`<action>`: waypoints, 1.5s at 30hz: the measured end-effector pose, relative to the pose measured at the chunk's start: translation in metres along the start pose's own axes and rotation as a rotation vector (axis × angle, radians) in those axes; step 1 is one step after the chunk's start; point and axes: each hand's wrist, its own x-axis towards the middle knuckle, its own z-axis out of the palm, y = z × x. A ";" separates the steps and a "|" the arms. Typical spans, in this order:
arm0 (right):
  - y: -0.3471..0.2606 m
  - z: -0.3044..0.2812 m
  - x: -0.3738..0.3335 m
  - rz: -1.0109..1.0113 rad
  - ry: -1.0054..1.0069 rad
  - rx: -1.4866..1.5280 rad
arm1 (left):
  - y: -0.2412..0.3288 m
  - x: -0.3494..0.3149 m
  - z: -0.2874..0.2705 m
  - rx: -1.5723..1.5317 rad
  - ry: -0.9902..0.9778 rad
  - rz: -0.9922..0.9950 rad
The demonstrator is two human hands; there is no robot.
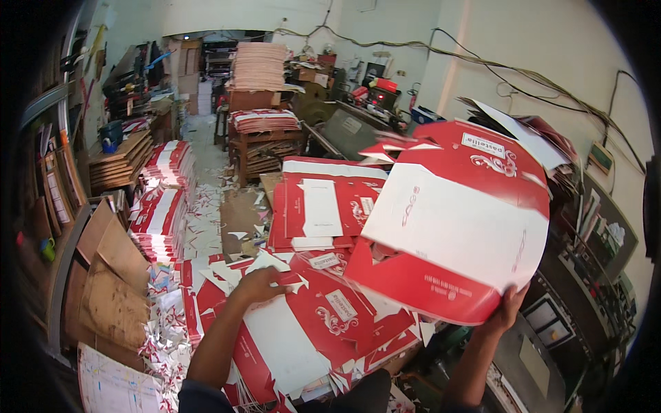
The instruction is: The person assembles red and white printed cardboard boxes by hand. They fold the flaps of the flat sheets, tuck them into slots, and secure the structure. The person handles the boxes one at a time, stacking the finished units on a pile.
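From where I stand, the right hand (508,311) is closed on the lower right edge of a large red and white card sheet (454,220); some of its fingers are hidden by the card, so I cannot tell how they are spread there. The left hand (263,286) has its fingers loosely bent over the near pile, close to some white paper scraps (267,260); whether it pinches one I cannot tell. The held sheet is up in the air, tilted, to the right of the left hand, with a broad white band across its middle and a little blur at its far edge. Below both hands lies a pile of similar sheets (286,337), with torn bits along its edges. Just beyond it sits another red and white pile (320,206). To the left, tall stacks of the same card (162,210) stand on the floor, and trimmings (169,323) are strewn near them. Brown boards (113,296) lean at the near left. Farther off, a wooden table (265,141) bears more printed card, and a high pale stack (258,67) rises behind. Dark cables (523,69) sag along the wall at the right.
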 end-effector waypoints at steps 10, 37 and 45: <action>0.151 0.029 -0.149 0.559 -0.262 -0.092 | 0.115 -0.062 -0.060 -1.224 0.233 0.238; 0.149 0.099 -0.112 0.678 -0.345 0.081 | 0.098 -0.080 -0.101 -0.923 0.983 -0.055; 0.164 0.087 -0.120 0.754 -0.231 0.170 | -0.002 -0.107 -0.160 -1.615 1.363 0.101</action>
